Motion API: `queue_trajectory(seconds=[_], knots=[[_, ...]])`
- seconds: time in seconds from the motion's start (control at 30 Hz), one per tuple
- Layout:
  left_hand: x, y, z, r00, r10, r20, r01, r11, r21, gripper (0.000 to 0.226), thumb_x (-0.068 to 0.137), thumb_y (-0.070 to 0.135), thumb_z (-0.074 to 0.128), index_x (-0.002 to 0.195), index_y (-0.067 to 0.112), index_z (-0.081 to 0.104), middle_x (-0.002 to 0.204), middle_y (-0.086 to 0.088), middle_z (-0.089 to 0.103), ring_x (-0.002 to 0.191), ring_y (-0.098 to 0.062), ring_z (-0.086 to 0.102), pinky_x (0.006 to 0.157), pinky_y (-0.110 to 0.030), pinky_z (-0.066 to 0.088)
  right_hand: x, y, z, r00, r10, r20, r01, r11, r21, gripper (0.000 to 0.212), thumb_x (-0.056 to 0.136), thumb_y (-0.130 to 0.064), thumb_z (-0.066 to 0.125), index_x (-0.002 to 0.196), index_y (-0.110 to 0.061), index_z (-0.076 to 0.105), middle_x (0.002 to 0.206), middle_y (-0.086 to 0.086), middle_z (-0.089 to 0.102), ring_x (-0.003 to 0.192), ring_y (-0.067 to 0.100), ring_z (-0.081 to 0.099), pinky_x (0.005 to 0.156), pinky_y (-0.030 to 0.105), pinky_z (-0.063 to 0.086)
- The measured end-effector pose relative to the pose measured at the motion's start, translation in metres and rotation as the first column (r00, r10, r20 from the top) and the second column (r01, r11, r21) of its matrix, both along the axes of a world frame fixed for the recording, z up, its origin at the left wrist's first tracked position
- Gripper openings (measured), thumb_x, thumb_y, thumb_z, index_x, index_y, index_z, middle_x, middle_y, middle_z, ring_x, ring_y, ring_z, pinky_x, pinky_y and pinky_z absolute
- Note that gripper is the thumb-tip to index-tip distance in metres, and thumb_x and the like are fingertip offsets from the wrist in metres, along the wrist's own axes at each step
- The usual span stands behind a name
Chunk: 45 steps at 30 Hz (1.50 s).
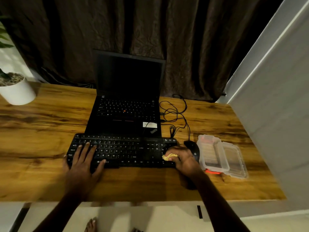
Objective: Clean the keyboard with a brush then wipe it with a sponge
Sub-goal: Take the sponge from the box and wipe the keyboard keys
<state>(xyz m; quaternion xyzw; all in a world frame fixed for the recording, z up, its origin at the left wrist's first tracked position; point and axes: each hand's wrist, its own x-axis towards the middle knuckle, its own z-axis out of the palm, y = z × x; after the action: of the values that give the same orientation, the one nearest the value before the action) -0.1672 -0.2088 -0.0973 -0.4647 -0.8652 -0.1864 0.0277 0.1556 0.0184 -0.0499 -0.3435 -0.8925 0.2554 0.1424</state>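
- Keyboard, black, lying crosswise near the front edge of a wooden tabletop; below that edge, pale floor and a bare foot.
- Left hand resting flat on the keyboard's left end, fingers straight and spread over the keys, holding nothing.
- Right hand on the keyboard's right end, over the number pad, fingers curled round a small yellow sponge pressed against the keys.
- Black mouse just beside the right hand, touching or nearly touching the keyboard's right end.
- Clear plastic box right of the mouse, lid swung open and lying flat; something red-orange at its near corner, too blurred to name.
- Tabletop warm brown with dark grain streaks, dimly lit.
- Open black laptop directly behind the keyboard, screen dark, white sticker on the palm rest.
- Tangle of thin black cables right of the laptop, running down toward the mouse.
- White plant pot at the far left corner, gravel on top, green leaves above.
- Dark brown crumpled curtain hanging behind the tabletop across most of the background.
- Pale grey wall closing in along the right side.
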Motion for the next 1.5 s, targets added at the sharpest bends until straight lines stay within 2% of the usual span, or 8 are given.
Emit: queue_trajectory(seconds=[0.37, 0.53, 0.67, 0.83, 1.0, 1.17, 1.37, 1.5], knots=[[0.000, -0.001, -0.002, 1.000, -0.007, -0.002, 0.007, 1.000, 0.014, 0.079, 0.091, 0.071, 0.028, 0.152, 0.023, 0.040, 0.162, -0.003, 0.031, 0.152, -0.023, 0.023, 0.120, -0.062, 0.010, -0.023, -0.012, 0.003, 0.990, 0.140, -0.011, -0.139, 0.988, 0.060, 0.020, 0.093, -0.024, 0.057, 0.105, -0.029, 0.072, 0.110, -0.008, 0.070, 0.103, 0.012, 0.056, 0.087, 0.035, 0.046], [-0.002, -0.001, -0.003, 1.000, -0.009, 0.001, 0.009, 1.000, 0.013, 0.079, 0.091, 0.072, 0.028, 0.152, 0.024, 0.040, 0.162, -0.002, 0.031, 0.152, -0.022, 0.023, 0.120, -0.062, 0.010, 0.002, -0.002, 0.008, 0.999, 0.013, 0.035, -0.014, 1.000, 0.021, 0.024, 0.092, -0.009, 0.065, 0.108, -0.025, 0.074, 0.117, -0.006, 0.067, 0.115, 0.018, 0.054, 0.099, 0.042, 0.046], [-0.004, -0.002, -0.005, 1.000, -0.012, -0.009, 0.012, 1.000, -0.012, 0.078, 0.092, 0.071, 0.028, 0.153, 0.024, 0.038, 0.164, -0.001, 0.028, 0.153, -0.020, 0.019, 0.120, -0.063, 0.009, 0.012, 0.000, 0.011, 0.999, -0.042, -0.023, 0.042, 0.999, 0.003, 0.021, 0.092, -0.008, 0.066, 0.104, -0.022, 0.075, 0.104, -0.022, 0.058, 0.107, 0.013, 0.053, 0.095, 0.043, 0.047], [-0.003, -0.002, -0.004, 1.000, -0.010, -0.006, 0.010, 1.000, -0.001, 0.078, 0.091, 0.071, 0.029, 0.153, 0.024, 0.038, 0.164, 0.000, 0.028, 0.153, -0.020, 0.019, 0.121, -0.063, 0.008, -0.015, -0.014, 0.005, 0.998, 0.052, -0.022, -0.053, 0.999, -0.010, 0.023, 0.092, -0.011, 0.066, 0.105, -0.029, 0.072, 0.112, -0.007, 0.068, 0.108, 0.008, 0.049, 0.089, 0.032, 0.043], [-0.002, -0.002, -0.003, 1.000, -0.006, 0.000, 0.006, 1.000, 0.000, 0.078, 0.091, 0.071, 0.029, 0.153, 0.024, 0.039, 0.164, 0.000, 0.028, 0.153, -0.020, 0.019, 0.121, -0.062, 0.008, 0.002, -0.004, 0.005, 1.000, -0.023, 0.016, 0.024, 0.999, -0.032, 0.024, 0.093, -0.011, 0.064, 0.108, -0.027, 0.073, 0.117, -0.006, 0.066, 0.112, 0.012, 0.051, 0.097, 0.038, 0.045], [-0.002, -0.002, -0.004, 1.000, -0.006, -0.001, 0.006, 1.000, -0.004, 0.079, 0.091, 0.072, 0.027, 0.153, 0.024, 0.039, 0.164, -0.001, 0.029, 0.153, -0.021, 0.020, 0.121, -0.062, 0.009, 0.019, -0.001, 0.000, 0.992, -0.116, 0.050, 0.117, 0.993, -0.021, 0.023, 0.090, -0.033, 0.056, 0.106, -0.050, 0.063, 0.118, -0.005, 0.063, 0.110, 0.012, 0.048, 0.093, 0.039, 0.044], [0.000, -0.001, 0.000, 1.000, -0.004, -0.005, 0.004, 1.000, 0.006, 0.079, 0.091, 0.071, 0.028, 0.151, 0.022, 0.042, 0.163, -0.002, 0.031, 0.152, -0.023, 0.023, 0.120, -0.060, 0.008, -0.015, -0.016, 0.008, 0.995, 0.098, -0.026, -0.096, 0.993, 0.064, 0.022, 0.091, -0.009, 0.064, 0.103, -0.025, 0.073, 0.107, -0.005, 0.070, 0.100, 0.014, 0.055, 0.084, 0.036, 0.044], [-0.001, -0.001, 0.000, 1.000, -0.010, 0.003, 0.010, 1.000, -0.001, 0.079, 0.091, 0.071, 0.028, 0.152, 0.024, 0.040, 0.163, -0.001, 0.030, 0.152, -0.022, 0.021, 0.120, -0.060, 0.007, 0.003, -0.008, 0.006, 1.000, 0.007, 0.008, -0.007, 0.999, 0.033, 0.023, 0.091, -0.011, 0.064, 0.106, -0.027, 0.073, 0.111, -0.008, 0.068, 0.106, 0.013, 0.051, 0.092, 0.039, 0.045]])
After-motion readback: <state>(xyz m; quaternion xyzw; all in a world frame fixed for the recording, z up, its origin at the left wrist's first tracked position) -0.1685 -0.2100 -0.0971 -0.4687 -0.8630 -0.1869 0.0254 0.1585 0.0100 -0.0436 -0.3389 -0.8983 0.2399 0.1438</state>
